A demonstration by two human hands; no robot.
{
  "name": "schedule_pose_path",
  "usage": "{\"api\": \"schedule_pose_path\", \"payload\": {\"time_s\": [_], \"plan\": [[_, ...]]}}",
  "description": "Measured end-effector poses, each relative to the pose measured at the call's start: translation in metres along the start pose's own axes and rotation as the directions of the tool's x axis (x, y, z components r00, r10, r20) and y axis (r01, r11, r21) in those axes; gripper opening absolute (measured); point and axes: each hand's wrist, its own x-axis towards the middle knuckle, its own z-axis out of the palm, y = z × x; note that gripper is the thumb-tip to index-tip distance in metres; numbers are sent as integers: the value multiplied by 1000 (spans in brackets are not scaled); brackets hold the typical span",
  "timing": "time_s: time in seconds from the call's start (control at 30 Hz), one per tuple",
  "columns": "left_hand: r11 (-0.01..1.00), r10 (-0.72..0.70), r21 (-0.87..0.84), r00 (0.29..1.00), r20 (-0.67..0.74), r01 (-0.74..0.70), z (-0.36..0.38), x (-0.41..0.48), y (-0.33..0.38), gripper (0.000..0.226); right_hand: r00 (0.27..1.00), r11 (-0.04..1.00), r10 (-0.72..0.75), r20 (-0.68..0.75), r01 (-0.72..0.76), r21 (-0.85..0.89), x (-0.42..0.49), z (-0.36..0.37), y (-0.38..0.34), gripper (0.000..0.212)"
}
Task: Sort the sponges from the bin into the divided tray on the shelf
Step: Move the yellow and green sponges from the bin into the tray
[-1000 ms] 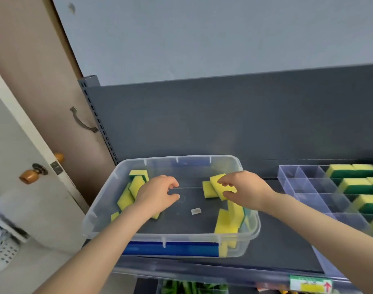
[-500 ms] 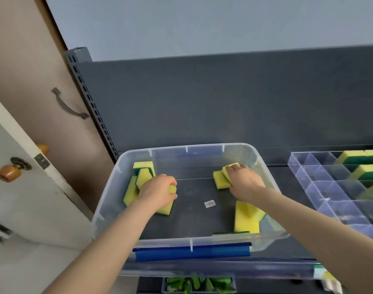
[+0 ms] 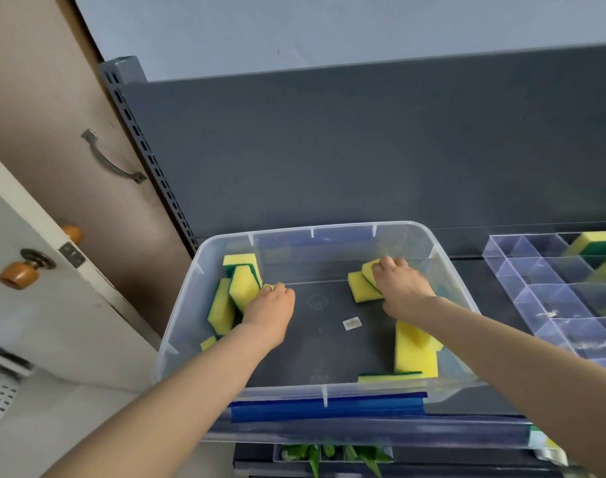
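1. Both hands reach down into the clear plastic bin (image 3: 198, 270) on the dark shelf (image 3: 494, 305), well apart from each other.
2. At the bin's left side, the left hand (image 3: 270, 310) is curled with its fingers against a yellow-and-green sponge (image 3: 243, 286) that leans in a cluster; whether it actually grips that sponge, I cannot tell.
3. Two more sponges stand in that cluster: one behind (image 3: 239, 260) by the back wall, and one on edge (image 3: 221, 307) just to the left.
4. Near the back right corner, the right hand (image 3: 403, 291) has its fingers closed over the upper sponge (image 3: 369, 269) of two; this one lies tilted on top of a lower sponge (image 3: 362, 288) resting on the bin floor.
5. More yellow sponges (image 3: 415, 353) are piled at the bin's front right corner, beneath the right forearm.
6. A small white label (image 3: 351, 323) sits on the bin floor between the hands.
7. To the right of the bin, the clear divided tray (image 3: 536, 281) rests on the same shelf, with sponges (image 3: 596, 243) already in its far compartments and the near compartments bare.
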Motion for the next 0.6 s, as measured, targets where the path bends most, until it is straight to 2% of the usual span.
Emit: {"api": "schedule_pose_path", "payload": {"time_s": [0.1, 0.17, 0.23, 0.3, 0.4, 0.6], "plan": [[998, 33, -58, 999, -24, -34, 1, 1, 2, 52, 992, 986, -123, -30, 125, 109, 0, 0, -6, 50], [982, 61, -177, 997, -50, -69, 2, 1, 1, 54, 987, 972, -157, -42, 162, 170, -2, -2, -10, 57], [945, 103, -305, 993, -64, -118, 5, 1, 1, 60, 982, 958, -185, -49, 191, 215, -5, -4, -12, 60], [923, 137, -353, 989, -61, -150, 7, -1, 0, 70, 974, 947, -216, -65, 225, 228, -8, -5, -12, 62], [937, 197, -288, 980, -26, -196, 10, -3, 1, 84, 970, 937, -219, -103, 239, 255, -11, -7, -10, 65], [955, 191, -228, 981, -15, -189, 0, -5, 4, 60, 968, 927, -205, -142, 239, 288, -12, -10, -8, 62]]}}
